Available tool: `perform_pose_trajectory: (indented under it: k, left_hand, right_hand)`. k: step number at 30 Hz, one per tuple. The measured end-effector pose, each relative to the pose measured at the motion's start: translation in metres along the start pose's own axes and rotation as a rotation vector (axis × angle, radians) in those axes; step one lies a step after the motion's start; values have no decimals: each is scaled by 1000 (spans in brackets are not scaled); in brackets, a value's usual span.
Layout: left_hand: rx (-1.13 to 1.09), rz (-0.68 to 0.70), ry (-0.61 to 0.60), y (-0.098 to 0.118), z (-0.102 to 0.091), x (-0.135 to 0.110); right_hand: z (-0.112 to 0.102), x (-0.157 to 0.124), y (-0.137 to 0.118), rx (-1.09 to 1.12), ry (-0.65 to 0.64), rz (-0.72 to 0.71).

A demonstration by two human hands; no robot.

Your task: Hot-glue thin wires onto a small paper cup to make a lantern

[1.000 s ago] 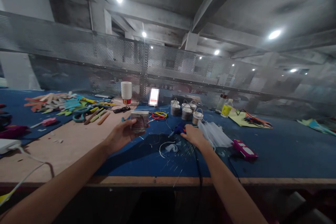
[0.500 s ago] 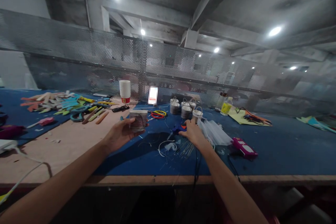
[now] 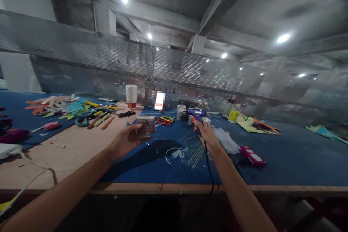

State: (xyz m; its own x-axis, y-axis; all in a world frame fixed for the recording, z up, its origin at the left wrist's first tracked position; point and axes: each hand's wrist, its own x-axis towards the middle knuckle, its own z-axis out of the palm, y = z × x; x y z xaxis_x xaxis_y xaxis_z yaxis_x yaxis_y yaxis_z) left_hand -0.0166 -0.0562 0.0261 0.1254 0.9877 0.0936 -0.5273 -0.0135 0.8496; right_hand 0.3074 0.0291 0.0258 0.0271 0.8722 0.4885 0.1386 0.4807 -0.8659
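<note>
My left hand [image 3: 126, 138] is closed around a small cup [image 3: 145, 127] with a pale rim and dark brownish side, held above the table. In my right hand [image 3: 207, 134] is a blue glue gun [image 3: 196, 113], raised off the table, its nozzle end pointing left and its black cord [image 3: 208, 168] hanging down. Behind the glue gun stand several small pails with thin handles, partly hidden by it; one pail [image 3: 181, 112] shows at its left. Below my right hand lie thin wire-like sticks [image 3: 196, 154] and whitish scraps [image 3: 178, 153].
Red-and-yellow-handled scissors [image 3: 165, 120] lie behind the cup. Stacked paper cups [image 3: 131, 96] stand by the mesh screen [image 3: 168, 69]. Felt strips [image 3: 54, 105] and tools spread at left. Clear plastic [image 3: 227, 140], a magenta device [image 3: 252, 156] and a yellow-labelled bottle [image 3: 234, 113] sit at right.
My right hand has lifted the blue glue gun off the table, and its cord now hangs below the hand. My left hand still holds the cup in nearly the same place.
</note>
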Motion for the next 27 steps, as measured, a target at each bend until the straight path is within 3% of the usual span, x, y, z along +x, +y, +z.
perform_pose_trajectory:
  k: [3,6,11,17,22,24,27]
  left_hand:
    - [-7,0,3,0,-3,1]
    - [-17,-4,-26,1,-4,2]
    - [9,-88,-132,1,1,-2]
    - [8,-167,-195,1,7,-7]
    - [-9,-155,-178,3,4,-8]
    - [-14,-156,-172,3,4,-9]
    - [-22,-169,-174,3,6,-10]
  right_hand:
    - [-14,-5,-7,-292,-90,26]
    - [-26,-12,-15,-697,-197,-66]
    - [-21,-24,-28,-1153,-261,-166]
    - [3,-29,-45,-1356,-311,-328]
    - [16,-31,-56,-1543,-238,-396]
    - [16,-29,-62,-1570,-323,-396]
    - [10,-18,-74,-1541,-587,-353]
